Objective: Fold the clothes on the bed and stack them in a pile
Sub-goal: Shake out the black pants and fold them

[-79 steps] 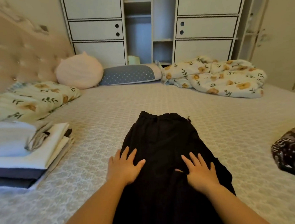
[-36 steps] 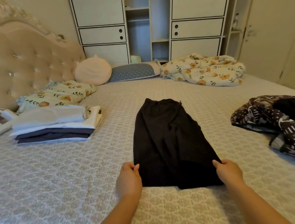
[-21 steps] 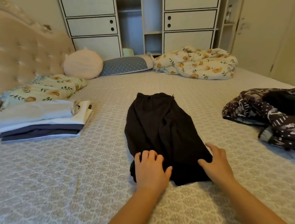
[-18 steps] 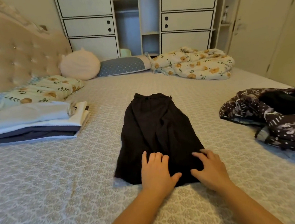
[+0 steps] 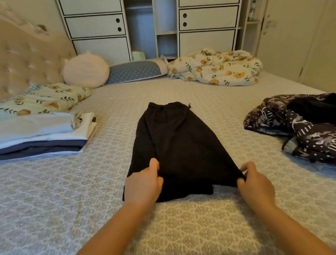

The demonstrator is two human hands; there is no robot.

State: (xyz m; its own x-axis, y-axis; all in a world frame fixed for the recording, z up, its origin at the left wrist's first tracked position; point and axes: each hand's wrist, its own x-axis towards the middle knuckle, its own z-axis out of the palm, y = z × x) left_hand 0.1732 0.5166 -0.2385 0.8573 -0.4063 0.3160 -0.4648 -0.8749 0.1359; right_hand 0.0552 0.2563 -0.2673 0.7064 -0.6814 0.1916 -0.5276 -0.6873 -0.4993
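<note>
Your hands have gone from lying flat to lifting the hem of the black garment [image 5: 176,144] at frame center. Your left hand [image 5: 142,186] and right hand [image 5: 255,185] each pinch a near corner above the bed [image 5: 48,197].

Two bare forearms, seen from the head camera.
Left hand [image 5: 142,186] and right hand [image 5: 255,183] wore no gloves, rings or watch; both forearms were uncovered, no sleeve in view up to the frame edge.
</note>
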